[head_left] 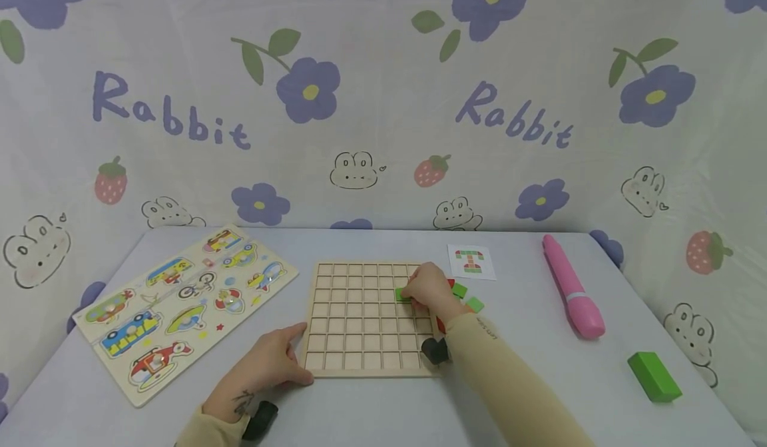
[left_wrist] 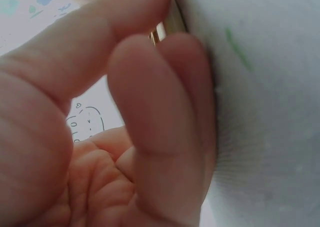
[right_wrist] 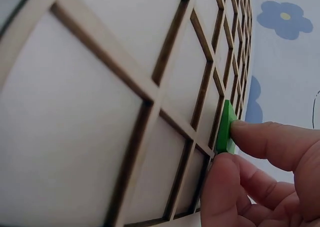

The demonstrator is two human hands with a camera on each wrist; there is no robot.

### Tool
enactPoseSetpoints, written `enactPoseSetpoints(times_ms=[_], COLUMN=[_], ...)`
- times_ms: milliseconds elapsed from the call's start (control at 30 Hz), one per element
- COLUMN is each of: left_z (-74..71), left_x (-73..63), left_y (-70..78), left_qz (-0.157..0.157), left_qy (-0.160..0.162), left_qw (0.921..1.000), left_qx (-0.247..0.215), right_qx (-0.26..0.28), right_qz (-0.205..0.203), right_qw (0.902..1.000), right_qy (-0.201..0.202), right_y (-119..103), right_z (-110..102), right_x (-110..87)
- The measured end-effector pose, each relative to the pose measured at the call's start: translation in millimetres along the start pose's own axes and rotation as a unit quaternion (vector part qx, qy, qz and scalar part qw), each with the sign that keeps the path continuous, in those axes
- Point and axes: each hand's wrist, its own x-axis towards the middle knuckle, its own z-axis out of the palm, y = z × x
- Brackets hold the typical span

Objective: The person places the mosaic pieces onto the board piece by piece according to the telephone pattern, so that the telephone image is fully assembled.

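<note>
A square wooden grid board [head_left: 371, 372] lies on the table between the two hands. My left hand [head_left: 269, 360] touches its near left corner, with thumb and forefinger spread along the edges. Over the right part of the grid, my right hand [head_left: 434, 290] pinches a small green tile [right_wrist: 227, 127] between thumb and fingers. The right wrist view shows that tile tilted against the grid ribs; whether it sits in a cell, I cannot tell. Green tiles [head_left: 474, 304] and red tiles, partly hidden by the right hand and forearm, lie beside the board's right edge.
Behind the loose tiles is a white pattern card [head_left: 472, 262] with red and green shapes. A vehicle puzzle board [head_left: 198, 300] lies at the left. On the right are a pink wand-shaped object [head_left: 572, 290] and a green block [head_left: 654, 376]. A printed cloth hangs behind the table.
</note>
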Motion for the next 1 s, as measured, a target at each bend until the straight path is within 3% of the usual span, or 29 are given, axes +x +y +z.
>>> enactPoseSetpoints(times_ms=[233, 467, 667, 1000], left_z=[0.5, 0.7, 1.3, 2.4], left_x=[-1.2, -0.6, -1.5, 0.6], left_y=[1.7, 1.6, 2.5, -1.2], left_qz=[-0.007, -0.007, 0.001, 0.000], left_qy=[0.007, 0.004, 0.003, 0.000], left_qw=[0.9999, 1.0000, 1.0000, 1.0000], left_qx=[0.004, 0.004, -0.003, -0.005], right_qx=[-0.028, 0.022, 0.066, 0.028], right_qz=[-0.003, -0.023, -0.002, 0.054], right_qw=[0.9996, 0.9994, 0.9977, 0.9979], right_qy=[0.009, 0.012, 0.015, 0.022], right_y=[-1.3, 4.9, 21.2, 56.1], right_z=[1.1, -19.7, -55.0, -79.3], right_x=[-1.1, -4.9, -14.6, -21.1])
